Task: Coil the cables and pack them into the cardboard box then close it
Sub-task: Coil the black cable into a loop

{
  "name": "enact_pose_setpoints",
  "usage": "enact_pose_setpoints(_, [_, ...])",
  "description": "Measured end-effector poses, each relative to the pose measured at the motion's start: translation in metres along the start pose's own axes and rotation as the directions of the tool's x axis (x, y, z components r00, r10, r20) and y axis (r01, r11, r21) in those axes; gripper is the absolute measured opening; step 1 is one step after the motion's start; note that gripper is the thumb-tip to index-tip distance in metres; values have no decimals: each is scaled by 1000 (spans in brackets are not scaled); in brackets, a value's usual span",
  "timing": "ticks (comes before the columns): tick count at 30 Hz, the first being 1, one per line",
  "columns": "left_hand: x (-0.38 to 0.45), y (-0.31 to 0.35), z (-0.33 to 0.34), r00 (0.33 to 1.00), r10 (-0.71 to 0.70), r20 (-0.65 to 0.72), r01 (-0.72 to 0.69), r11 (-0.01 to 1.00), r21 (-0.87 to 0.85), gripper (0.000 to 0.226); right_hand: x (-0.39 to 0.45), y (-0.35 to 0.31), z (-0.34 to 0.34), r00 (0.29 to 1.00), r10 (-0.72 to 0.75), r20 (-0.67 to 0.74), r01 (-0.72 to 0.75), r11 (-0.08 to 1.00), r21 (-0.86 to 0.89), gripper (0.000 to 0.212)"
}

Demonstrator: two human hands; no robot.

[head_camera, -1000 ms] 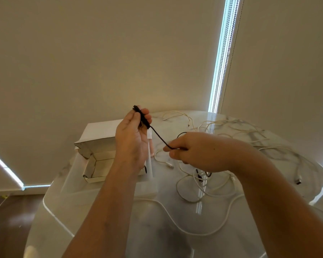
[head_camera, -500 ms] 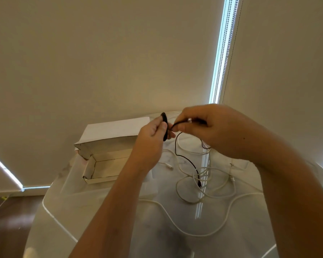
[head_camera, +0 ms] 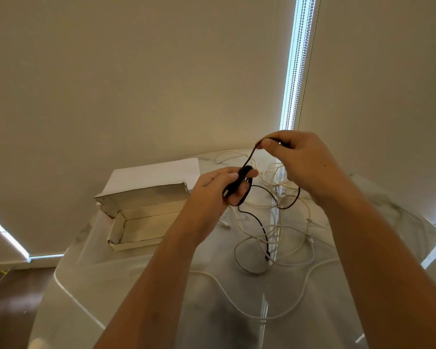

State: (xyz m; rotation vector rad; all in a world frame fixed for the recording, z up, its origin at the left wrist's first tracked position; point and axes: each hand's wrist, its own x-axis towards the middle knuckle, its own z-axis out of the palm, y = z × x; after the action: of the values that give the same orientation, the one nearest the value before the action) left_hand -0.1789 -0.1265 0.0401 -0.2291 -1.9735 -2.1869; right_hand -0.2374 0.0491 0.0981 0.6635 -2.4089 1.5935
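My left hand [head_camera: 218, 188] grips a small bundle of loops of the black cable [head_camera: 258, 220] above the table. My right hand [head_camera: 301, 161] is raised higher and pinches a further stretch of that black cable between thumb and fingers. The rest of the black cable hangs down in a loop and trails to its plug on the table. The white cardboard box [head_camera: 116, 229] lies open on the table to the left, its lid [head_camera: 151, 176] folded back. Several white cables [head_camera: 295, 250] lie tangled on the table under and beyond my hands.
The table [head_camera: 141, 278] is round, glossy and marbled, and stands close to beige window blinds. One long white cable [head_camera: 227, 290] snakes across the near part of the table. A thin cord lies on the dark floor at the left.
My right hand has lifted up and to the right, pulling a new stretch of the black cable away from my left hand, which now holds more loops.
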Motion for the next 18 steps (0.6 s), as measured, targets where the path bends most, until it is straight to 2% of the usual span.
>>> enact_pose_setpoints(5, [1,-1,0,999,-25,-19,24,996,-86,38,4,21,13,990,134,50,-134,991,-4,24])
enact_pose_setpoints(10, [4,0,-4,989,-62,-132,18,949,-314,35,-1,20,28,950,225,217,-187,966,-181,31])
enact_pose_setpoints(14, [8,2,-12,976,-59,-211,-55,867,-496,37,-6,14,40,874,271,403,-133,932,-338,34])
enact_pose_setpoints(18, [12,2,-21,928,-48,-369,-164,836,-524,31,-11,5,42,783,260,566,38,887,-460,36])
